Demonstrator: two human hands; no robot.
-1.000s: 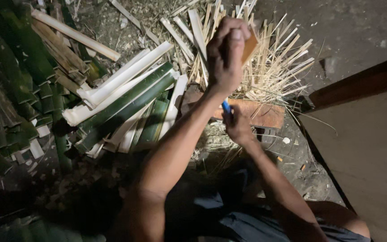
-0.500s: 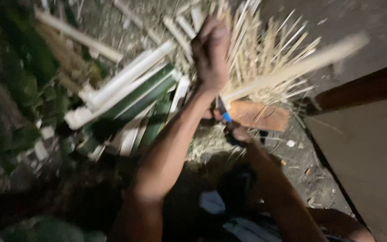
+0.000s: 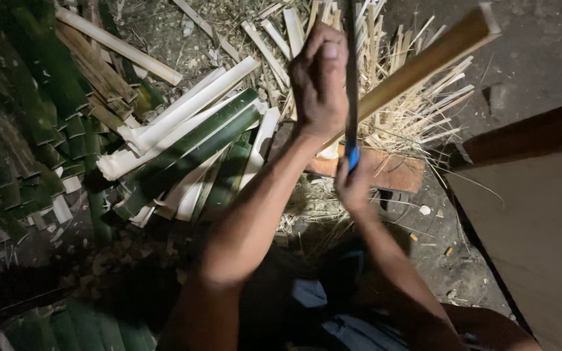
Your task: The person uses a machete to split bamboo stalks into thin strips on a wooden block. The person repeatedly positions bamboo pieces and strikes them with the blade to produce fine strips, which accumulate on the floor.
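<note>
Two heaps flank the work: split green and pale bamboo [image 3: 183, 146] lies piled on the ground to the left, and thin pale splints [image 3: 411, 110] are fanned out beyond the hands. A wooden board [image 3: 541, 221] fills the right side, and a reddish block [image 3: 391, 170] rests on the ground just under the hands.

The strip [image 3: 424, 62], a tan bamboo length, is held slanting up to the right, its low end near the block. The left hand [image 3: 320, 81] is closed around it near the middle. The right hand [image 3: 354, 185] is closed on the blue handle of a knife [image 3: 351, 78], whose dark blade stands nearly upright alongside the left hand.

For a clean split, the strip is best kept braced on the block, the blade kept in line with the grain, and the left fingers kept clear of the edge. Pressure is better applied steadily than in jerks, so the cut is not allowed to wander off to one side.

Against the frame a second ago, the strip is now tilted far out to the right, where before only a short piece was seen above the left hand. The blade is now raised higher, and the blur of the middle frame is gone.
</note>
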